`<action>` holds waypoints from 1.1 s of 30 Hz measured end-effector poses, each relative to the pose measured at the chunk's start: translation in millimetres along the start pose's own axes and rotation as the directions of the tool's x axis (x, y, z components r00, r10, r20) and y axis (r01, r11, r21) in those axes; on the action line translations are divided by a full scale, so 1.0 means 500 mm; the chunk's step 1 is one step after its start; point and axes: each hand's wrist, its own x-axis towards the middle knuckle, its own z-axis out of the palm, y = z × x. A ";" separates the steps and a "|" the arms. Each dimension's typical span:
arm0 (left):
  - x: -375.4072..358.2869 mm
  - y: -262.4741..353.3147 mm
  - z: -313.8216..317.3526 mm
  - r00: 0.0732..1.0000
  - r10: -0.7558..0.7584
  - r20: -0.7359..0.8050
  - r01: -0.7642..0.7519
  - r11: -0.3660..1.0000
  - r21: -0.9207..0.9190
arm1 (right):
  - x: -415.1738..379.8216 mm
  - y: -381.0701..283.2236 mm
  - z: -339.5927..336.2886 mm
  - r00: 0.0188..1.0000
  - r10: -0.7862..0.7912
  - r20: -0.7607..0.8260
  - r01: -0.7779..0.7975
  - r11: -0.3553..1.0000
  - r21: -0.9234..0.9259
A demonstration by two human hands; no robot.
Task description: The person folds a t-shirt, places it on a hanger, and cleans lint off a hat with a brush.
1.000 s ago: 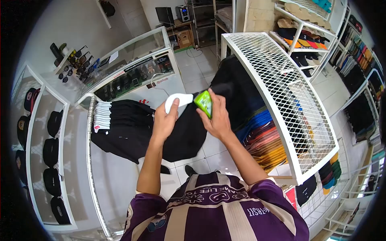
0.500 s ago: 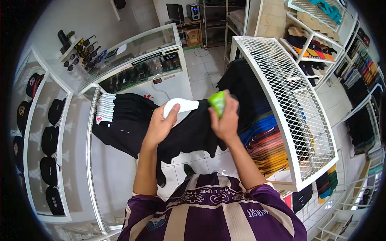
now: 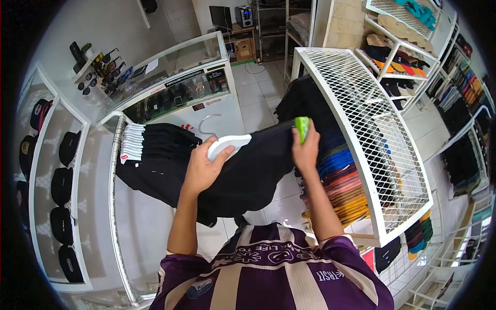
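1. Right hand (image 3: pixel 307 150) and left hand (image 3: pixel 204 168) stand farther apart than in the earlier frame; the right one is now farther to the right, and the black cloth (image 3: pixel 253 181) reaches across to it.
2. Closed around one end of a white hanger (image 3: pixel 235 140), the left hand has its thumb on the near face. The hanger's metal hook curves up on the far side, and its free end points right.
3. Fingers of the right hand close on a small green packet (image 3: pixel 302 129), held upright. Cloth meets this hand, but whether the fingers also pinch it I cannot tell.
4. The cloth spreads between both hands and hangs down below the hanger, above the tiled floor (image 3: pixel 287 188).
5. Just to the left, more black clothes (image 3: pixel 165 139) hang in a row on white hangers (image 3: pixel 133 140) from a metal rail (image 3: pixel 114 206).
6. To the right, near the packet, folded shirts (image 3: pixel 341 181) in blue, red, pink and yellow lie under a white mesh rack (image 3: pixel 371 204).
7. On the far side stands a glass case (image 3: pixel 227 113); caps (image 3: pixel 62 186) line the left wall.
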 end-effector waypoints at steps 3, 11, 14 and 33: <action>-0.010 0.004 -0.012 1.000 -0.020 0.009 0.019 0.994 0.106 | 0.018 0.001 -0.055 0.999 0.038 -0.036 -0.039 0.999 -0.037; -0.036 0.017 0.014 0.953 0.291 0.079 -0.301 0.921 0.246 | -0.012 -0.079 -0.065 0.949 -0.278 0.148 0.264 0.958 0.110; -0.053 -0.014 0.006 0.912 0.392 0.118 -0.403 0.807 0.431 | 0.028 0.016 -0.062 0.996 -0.001 0.094 0.013 0.991 -0.132; -0.072 -0.045 0.007 0.719 0.602 0.346 -0.643 0.388 0.660 | 0.012 -0.186 -0.136 0.735 -0.371 0.567 0.286 0.929 0.236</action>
